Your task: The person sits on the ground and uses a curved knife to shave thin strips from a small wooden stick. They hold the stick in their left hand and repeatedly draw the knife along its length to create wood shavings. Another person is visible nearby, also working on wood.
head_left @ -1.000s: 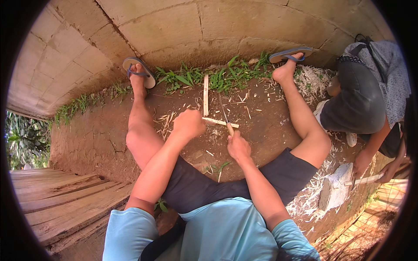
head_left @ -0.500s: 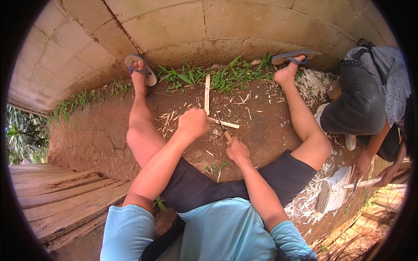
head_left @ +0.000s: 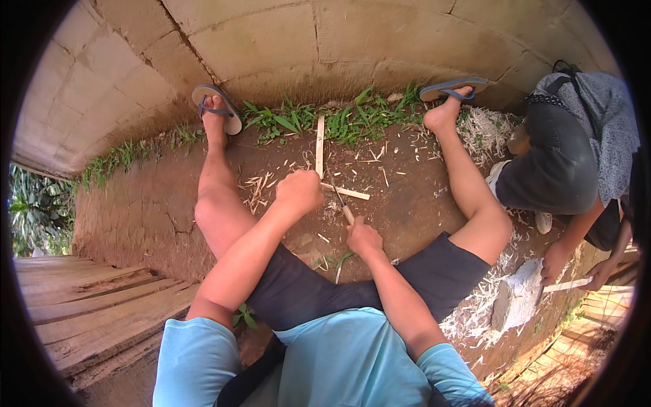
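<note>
My left hand (head_left: pixel 300 192) is closed in a fist over the bare soil, in front of my left knee. A short pale wooden strip (head_left: pixel 352 193) juts out to the right from its finger side. A longer pale wooden strip (head_left: pixel 320 148) runs from beside the same fist toward the wall; the fist hides where the two meet. In my right hand (head_left: pixel 365 239) is a knife (head_left: pixel 348 215) with a light wooden handle. Its thin dark blade points away from me and crosses the short strip close to the left fist.
Wood shavings (head_left: pixel 256 193) litter the soil between my legs. Green weeds (head_left: pixel 359 119) grow along the block wall (head_left: pixel 420 41). At right, a crouching person works a pale strip (head_left: pixel 568 285) against a whitish block (head_left: pixel 517 298). Wooden planks (head_left: pixel 88 292) are stacked at left.
The knife and my right hand have shifted slightly left and toward me. The left fist has barely moved. At right, the other person's hand has moved down toward the block.
</note>
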The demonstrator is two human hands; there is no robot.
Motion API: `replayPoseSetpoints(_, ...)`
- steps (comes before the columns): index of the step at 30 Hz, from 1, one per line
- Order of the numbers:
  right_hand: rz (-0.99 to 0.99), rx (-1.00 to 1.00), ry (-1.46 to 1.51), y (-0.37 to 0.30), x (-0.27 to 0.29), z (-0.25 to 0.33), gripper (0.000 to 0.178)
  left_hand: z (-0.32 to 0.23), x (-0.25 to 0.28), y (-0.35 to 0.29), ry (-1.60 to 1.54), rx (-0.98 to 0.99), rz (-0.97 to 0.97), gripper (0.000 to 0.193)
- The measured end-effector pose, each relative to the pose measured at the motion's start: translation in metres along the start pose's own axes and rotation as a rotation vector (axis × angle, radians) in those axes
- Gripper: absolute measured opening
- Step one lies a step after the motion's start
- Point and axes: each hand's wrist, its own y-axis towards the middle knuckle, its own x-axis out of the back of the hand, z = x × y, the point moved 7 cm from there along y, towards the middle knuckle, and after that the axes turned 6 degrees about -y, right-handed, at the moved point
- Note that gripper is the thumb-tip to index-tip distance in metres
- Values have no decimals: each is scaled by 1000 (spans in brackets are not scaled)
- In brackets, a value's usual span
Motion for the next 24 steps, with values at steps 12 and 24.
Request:
replayPoseSetpoints(12, -92, 8, 96, 0, 15, 9, 30, -2, -1, -1, -11, 16, 26, 21)
replayPoseSetpoints(24, 112, -86, -59, 2, -21, -9, 42, 7, -5, -2, -13, 17, 19, 22)
